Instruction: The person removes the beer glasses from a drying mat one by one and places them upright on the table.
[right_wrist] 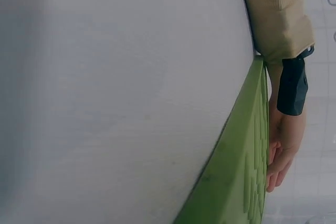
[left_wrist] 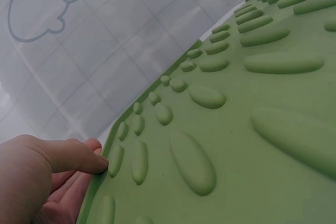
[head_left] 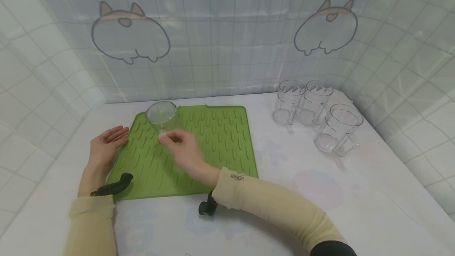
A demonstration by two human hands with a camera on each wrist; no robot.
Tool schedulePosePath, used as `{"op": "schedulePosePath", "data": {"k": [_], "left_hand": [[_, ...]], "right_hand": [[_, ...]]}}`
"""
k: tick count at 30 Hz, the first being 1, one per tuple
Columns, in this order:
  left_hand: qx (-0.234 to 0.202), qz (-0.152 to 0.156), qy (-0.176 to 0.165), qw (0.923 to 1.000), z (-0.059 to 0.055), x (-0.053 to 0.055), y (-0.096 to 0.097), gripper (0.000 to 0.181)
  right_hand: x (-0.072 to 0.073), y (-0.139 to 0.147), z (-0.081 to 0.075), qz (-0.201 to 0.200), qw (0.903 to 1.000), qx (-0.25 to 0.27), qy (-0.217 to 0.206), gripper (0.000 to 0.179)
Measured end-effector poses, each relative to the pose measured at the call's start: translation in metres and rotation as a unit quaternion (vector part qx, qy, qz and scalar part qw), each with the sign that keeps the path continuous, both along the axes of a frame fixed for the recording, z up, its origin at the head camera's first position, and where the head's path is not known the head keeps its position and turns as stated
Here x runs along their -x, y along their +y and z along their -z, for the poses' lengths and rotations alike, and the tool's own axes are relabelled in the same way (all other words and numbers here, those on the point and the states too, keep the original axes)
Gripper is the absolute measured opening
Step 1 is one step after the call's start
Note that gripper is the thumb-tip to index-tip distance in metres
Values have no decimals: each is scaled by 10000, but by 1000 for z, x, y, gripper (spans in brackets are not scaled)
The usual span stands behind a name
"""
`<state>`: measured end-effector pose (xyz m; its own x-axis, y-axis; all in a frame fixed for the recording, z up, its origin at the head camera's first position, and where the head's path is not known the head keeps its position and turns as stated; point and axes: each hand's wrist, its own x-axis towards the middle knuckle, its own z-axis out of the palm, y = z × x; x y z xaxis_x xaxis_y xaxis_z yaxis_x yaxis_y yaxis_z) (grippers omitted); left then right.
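My right hand point(head_left: 183, 147) pinches a clear glass mug point(head_left: 162, 114) by its lower near side, probably the handle; the fingers partly hide it. The mug is over the far left part of a green ridged drying mat point(head_left: 217, 149). Whether its base touches the mat I cannot tell. My left hand point(head_left: 108, 145) is at the mat's left edge with fingers extended. In the left wrist view, the thumb of my left hand point(left_wrist: 47, 177) touches the mat's raised rim point(left_wrist: 107, 145). The right wrist view catches the left hand point(right_wrist: 286, 150) beside the mat, not the mug.
On the right of the white table point(head_left: 284, 192) stand three clear glass mugs: two close together at the back, a left one point(head_left: 288, 102) and a right one point(head_left: 314, 104), and one nearer point(head_left: 337, 127). A tile-patterned sheet point(head_left: 227, 42) rises behind.
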<state>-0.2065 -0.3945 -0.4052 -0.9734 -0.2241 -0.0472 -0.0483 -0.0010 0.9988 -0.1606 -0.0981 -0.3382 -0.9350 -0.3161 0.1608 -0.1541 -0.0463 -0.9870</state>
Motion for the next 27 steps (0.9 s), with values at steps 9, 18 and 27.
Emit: {"op": "schedulePosePath", "data": {"k": [9,18,27], "left_hand": [[-6,-6,-34,10000,0,0,0,67],[-98,-2,9,10000,1,0,1,65],[-94,-35,79,9999,2,2,-1,62]], "right_hand": [[-7,13,-2,-50,10000,-62,3,19],[-14,33,-3,-110,9998,-116,116,21],[-21,53,-3,-97,9997,-128,198,22]]}}
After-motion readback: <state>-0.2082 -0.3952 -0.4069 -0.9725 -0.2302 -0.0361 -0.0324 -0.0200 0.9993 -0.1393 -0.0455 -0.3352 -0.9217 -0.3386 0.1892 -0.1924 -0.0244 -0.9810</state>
